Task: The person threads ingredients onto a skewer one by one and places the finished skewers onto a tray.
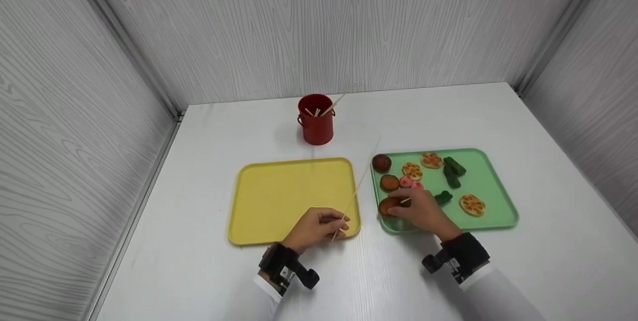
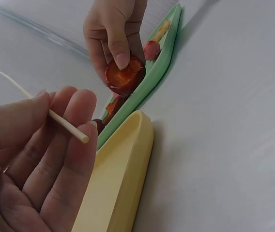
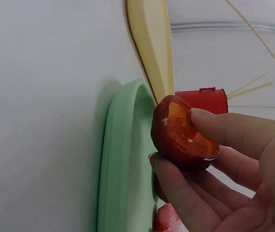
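**Left hand [image 1: 319, 226] pinches a stick [image 2: 68, 126], right hand [image 1: 421, 207] grips a round piece [image 3: 186, 140]!**

Nearest us, the left hand has the thin stick between thumb and fingers, close to its near end; that looks chosen to leave the long far stretch free, slanting up and away past the edge of the yellow tray [image 1: 284, 199]. Across from it, we see the right hand grasping the red-skinned round piece, thumb pressed on the orange cut face, fingers behind: a sensible hold, we'd judge, for something plump and slick. That piece is at the near left corner of the green tray [image 1: 491, 196], whose raised rim should stop its load rolling off: lacy slices [image 1: 472, 205], pink bits [image 1: 406, 181], green pieces [image 1: 453, 165]. Farther out, the red bucket [image 1: 318, 130] props up spare sticks [image 1: 333, 105], presumably for easy picking.

Now, what can't we catch? Whether the gripped piece touches the tray, we cannot tell. One green piece goes partly behind the right hand. The held stick's far tip fades into the white table [image 1: 199, 181] in the head view, and the bucket wall hides the spare sticks' lower ends, so we can't count them surely.
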A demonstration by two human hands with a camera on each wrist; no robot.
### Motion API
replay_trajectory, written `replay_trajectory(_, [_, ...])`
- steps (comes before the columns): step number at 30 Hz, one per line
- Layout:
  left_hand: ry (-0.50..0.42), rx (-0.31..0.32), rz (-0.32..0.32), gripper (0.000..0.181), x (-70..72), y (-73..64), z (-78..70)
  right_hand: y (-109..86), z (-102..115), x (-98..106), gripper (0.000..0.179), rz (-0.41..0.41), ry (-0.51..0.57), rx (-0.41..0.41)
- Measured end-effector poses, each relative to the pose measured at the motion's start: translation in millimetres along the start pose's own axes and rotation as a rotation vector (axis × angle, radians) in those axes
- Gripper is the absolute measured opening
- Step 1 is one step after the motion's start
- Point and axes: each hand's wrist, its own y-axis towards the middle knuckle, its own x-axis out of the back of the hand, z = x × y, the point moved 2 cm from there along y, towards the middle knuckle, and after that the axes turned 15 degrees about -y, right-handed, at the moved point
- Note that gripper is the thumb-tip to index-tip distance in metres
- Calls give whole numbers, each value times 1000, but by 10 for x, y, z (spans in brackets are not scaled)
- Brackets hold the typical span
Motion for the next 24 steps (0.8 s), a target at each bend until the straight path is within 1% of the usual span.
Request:
replay_trajectory(2, [15,-6,-2,24,2,-4,-1,8,9,17,33,4,51,-27])
replay_trajectory(6, [49,-18,-4,24,2,-17,-10,25,35,77,39,32,174,-122])
replay_trajectory(11, [45,-39,12,24,2,-17,-26,75,81,195,45,48,346,-206])
replay_trajectory(14, [48,-40,8,23,1,-20,-31,98,112,273,50,54,431,-261])
replay_trajectory(17, [57,-37,-3,22,-1,-27,-29,124,144,348,53,29,500,-284])
replay_trajectory(21, [65,-35,-11,22,4,-44,-18,177,189,424,52,-22,543,-254])
replay_trajectory(24, [74,-31,-14,22,13,-58,-6,216,202,449,52,-26,579,-262])
